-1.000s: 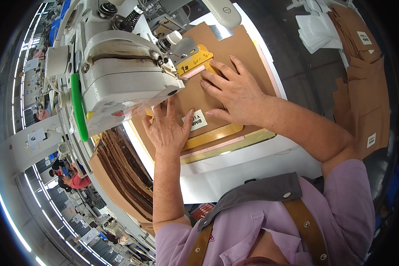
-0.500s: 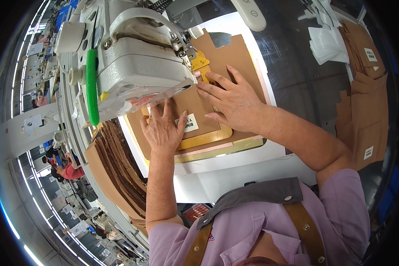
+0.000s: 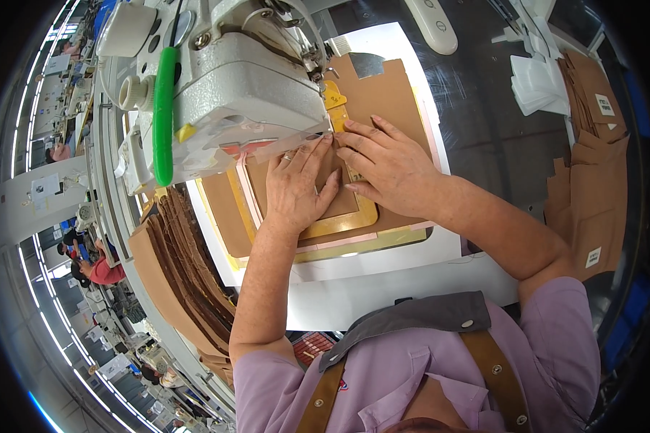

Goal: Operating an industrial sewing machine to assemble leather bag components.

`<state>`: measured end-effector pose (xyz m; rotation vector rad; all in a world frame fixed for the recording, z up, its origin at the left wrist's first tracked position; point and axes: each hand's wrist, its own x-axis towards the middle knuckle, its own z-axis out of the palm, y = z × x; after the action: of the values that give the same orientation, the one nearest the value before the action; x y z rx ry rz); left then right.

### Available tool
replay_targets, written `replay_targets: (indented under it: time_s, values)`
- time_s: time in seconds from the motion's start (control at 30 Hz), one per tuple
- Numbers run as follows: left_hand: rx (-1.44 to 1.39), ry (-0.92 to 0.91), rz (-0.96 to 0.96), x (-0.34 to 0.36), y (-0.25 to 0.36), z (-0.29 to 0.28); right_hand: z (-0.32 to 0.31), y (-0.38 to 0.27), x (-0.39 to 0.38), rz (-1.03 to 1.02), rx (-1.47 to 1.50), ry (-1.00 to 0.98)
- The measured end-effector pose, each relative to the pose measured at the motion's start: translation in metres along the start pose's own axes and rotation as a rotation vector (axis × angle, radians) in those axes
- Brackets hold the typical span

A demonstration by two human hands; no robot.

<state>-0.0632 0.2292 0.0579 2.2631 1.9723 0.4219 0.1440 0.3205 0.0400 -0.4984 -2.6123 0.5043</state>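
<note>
Beneath the head of a white sewing machine (image 3: 245,94) lies a brown fabric panel (image 3: 393,90). A yellow template frame (image 3: 343,224) rests on it, with a smaller brown piece (image 3: 337,207) inside. My left hand (image 3: 296,191) lies flat on that smaller piece, its fingertips close to the needle area, which the machine head partly hides. My right hand (image 3: 391,167) rests palm down with fingers stretched out, over the right side of the frame and the brown panel. The fingertips of both hands nearly meet beside the needle area.
Stacked brown fabric pieces (image 3: 177,281) hang at the left edge of the work surface. More brown pieces (image 3: 592,195) with white labels lie at the far right, near white folded sheets (image 3: 538,85). A green handle-like part (image 3: 164,119) sticks down from the machine.
My left hand has slid right and a little up, toward my right hand. The white label beside it no longer shows. My right hand has barely moved; the whole view has shifted slightly.
</note>
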Motion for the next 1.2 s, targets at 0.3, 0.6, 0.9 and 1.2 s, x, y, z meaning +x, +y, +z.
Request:
replay_targets:
  time_s: [0.3,0.6,0.9,1.2]
  values:
    - [0.039,-0.059,-0.03,-0.003,-0.002,0.002,-0.008,-0.004,-0.008,-0.012,0.012,-0.01]
    - [-0.029,-0.043,-0.005,-0.007,-0.012,0.003,-0.007,-0.015,-0.013,-0.312,0.109,-0.043]
    - [0.036,-0.022,-0.016,-0.011,-0.009,0.008,-0.004,-0.023,-0.009,-0.304,0.084,-0.111]
    - [0.006,0.03,0.011,-0.012,-0.009,0.005,-0.005,-0.024,-0.019,-0.205,0.123,-0.065]
